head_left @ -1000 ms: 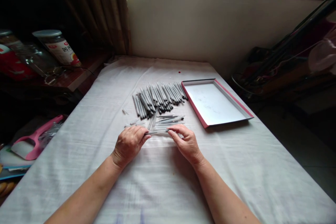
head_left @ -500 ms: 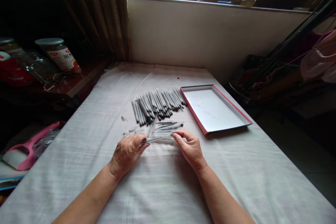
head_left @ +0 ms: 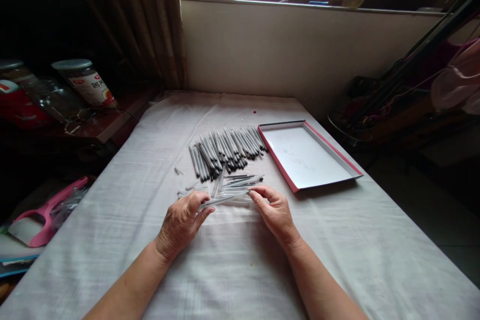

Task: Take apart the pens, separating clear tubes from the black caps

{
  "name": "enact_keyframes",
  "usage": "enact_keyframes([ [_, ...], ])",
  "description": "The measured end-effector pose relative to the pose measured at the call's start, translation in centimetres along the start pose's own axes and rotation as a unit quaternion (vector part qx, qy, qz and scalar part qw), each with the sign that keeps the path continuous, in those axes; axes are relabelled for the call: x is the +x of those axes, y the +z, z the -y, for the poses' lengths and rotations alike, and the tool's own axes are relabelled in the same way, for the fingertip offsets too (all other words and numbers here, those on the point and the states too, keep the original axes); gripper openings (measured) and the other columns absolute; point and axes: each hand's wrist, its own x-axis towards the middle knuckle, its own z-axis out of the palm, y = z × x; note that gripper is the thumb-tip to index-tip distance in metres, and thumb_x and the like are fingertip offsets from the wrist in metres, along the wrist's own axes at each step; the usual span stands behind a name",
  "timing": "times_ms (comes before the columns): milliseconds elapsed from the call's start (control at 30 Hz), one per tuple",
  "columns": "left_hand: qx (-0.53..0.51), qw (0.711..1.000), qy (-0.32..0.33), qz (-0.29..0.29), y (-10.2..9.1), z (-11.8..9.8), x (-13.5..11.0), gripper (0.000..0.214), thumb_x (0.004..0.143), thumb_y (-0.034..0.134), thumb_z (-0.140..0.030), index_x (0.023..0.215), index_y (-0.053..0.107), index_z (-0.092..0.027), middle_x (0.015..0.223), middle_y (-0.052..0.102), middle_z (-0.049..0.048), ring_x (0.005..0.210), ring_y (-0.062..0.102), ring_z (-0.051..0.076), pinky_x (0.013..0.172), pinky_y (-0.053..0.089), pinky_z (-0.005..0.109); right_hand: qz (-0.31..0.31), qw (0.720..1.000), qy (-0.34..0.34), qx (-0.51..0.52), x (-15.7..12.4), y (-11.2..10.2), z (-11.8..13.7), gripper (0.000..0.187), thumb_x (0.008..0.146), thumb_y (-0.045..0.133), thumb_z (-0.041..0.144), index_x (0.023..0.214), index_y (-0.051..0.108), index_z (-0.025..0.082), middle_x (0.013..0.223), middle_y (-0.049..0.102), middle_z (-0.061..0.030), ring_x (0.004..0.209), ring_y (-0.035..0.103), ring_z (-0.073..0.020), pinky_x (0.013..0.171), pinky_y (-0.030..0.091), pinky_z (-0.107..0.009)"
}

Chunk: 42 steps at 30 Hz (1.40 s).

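1. The table (head_left: 240, 275), under a pale, wrinkled cloth, bears everything here; a snagged fold could drag small parts along.
2. The tray (head_left: 278, 161), red-sided with a white floor, lies at the far right, its near-left corner jutting toward the right hand; a careless swing of that forearm could knock it.
3. The pile (head_left: 225, 149) of black-ended pens lies beside the tray, loosely stacked; a nudge from the knuckles could set pens rolling.
4. The loose parts (head_left: 242, 180), clear tubes and thin dark sticks, lie crosswise between pile and hands; reaching fingers could mix or scatter them.
5. The left hand (head_left: 184, 220) curls round the tube's left end, thumb below, forefinger above; how firmly cannot be told. A slack hold could let it slip.
6. The right hand (head_left: 275, 212) pinches the other end between thumb and forefinger; squeezing off-line could bend it.
7. The tube (head_left: 229, 198) slants between both hands, just before the loose parts; if dropped, it could get lost among them.
8. The clear bit (head_left: 179, 170), left of the pile, could be brushed away by a sleeve-less wrist.
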Motion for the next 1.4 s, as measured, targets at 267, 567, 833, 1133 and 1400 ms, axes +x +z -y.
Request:
enact_keyframes([
  [267,-0.019,0.999,-0.035,-0.003,-0.12,0.13,0.02,0.021,0.101,0.041,-0.033,0.095,0.057,-0.021,0.077,0.071,0.0002,0.065,0.07,0.014,0.063,0.051,0.022,0.023,0.999,-0.023,0.009,-0.04,0.11,0.65,0.014,0.078,0.067,0.032,0.08,0.076,0.022,0.078,0.076,-0.0045,0.074,0.068,-0.0197,0.069,0.053,-0.031],
  [567,-0.102,0.993,-0.056,-0.009,0.07,0.29,-0.19,0.015,0.096,0.053,-0.03,0.107,0.056,-0.021,0.089,0.07,0.0011,0.065,0.067,0.01,0.064,0.053,0.02,-0.001,1.0,0.018,0.014,0.23,-0.29,-0.02,0.019,0.078,0.067,0.036,0.078,0.076,0.02,0.076,0.076,-0.0052,0.069,0.067,-0.0191,0.068,0.053,-0.031],
  [833,-0.118,0.988,-0.095,0.023,0.05,0.6,-0.54,0.023,0.095,0.054,-0.038,0.109,0.059,-0.021,0.089,0.07,0.001,0.06,0.064,0.01,0.063,0.053,0.02,-0.009,0.999,0.03,0.017,0.16,-0.15,-0.02,0.019,0.076,0.068,0.038,0.079,0.076,0.021,0.077,0.076,-0.0051,0.069,0.066,-0.0187,0.069,0.053,-0.031],
  [1133,-0.112,0.988,-0.1,0.027,-0.09,0.73,-0.36,0.022,0.097,0.048,-0.036,0.101,0.063,-0.021,0.089,0.07,0.0039,0.078,0.069,0.015,0.072,0.054,0.024,-0.004,0.999,0.042,0.031,0.19,-0.22,-0.12,0.02,0.075,0.069,0.039,0.078,0.076,0.02,0.077,0.076,-0.0053,0.07,0.066,-0.0189,0.07,0.053,-0.032],
  [1400,-0.121,0.986,-0.111,0.016,0.2,0.63,-0.57,0.021,0.096,0.05,-0.037,0.105,0.06,-0.021,0.09,0.071,0.0021,0.064,0.066,0.011,0.065,0.054,0.022,-0.011,0.998,0.049,0.026,0.1,-0.25,-0.19,0.022,0.076,0.068,0.039,0.079,0.076,0.019,0.079,0.076,-0.0059,0.072,0.067,-0.0194,0.071,0.053,-0.032],
])
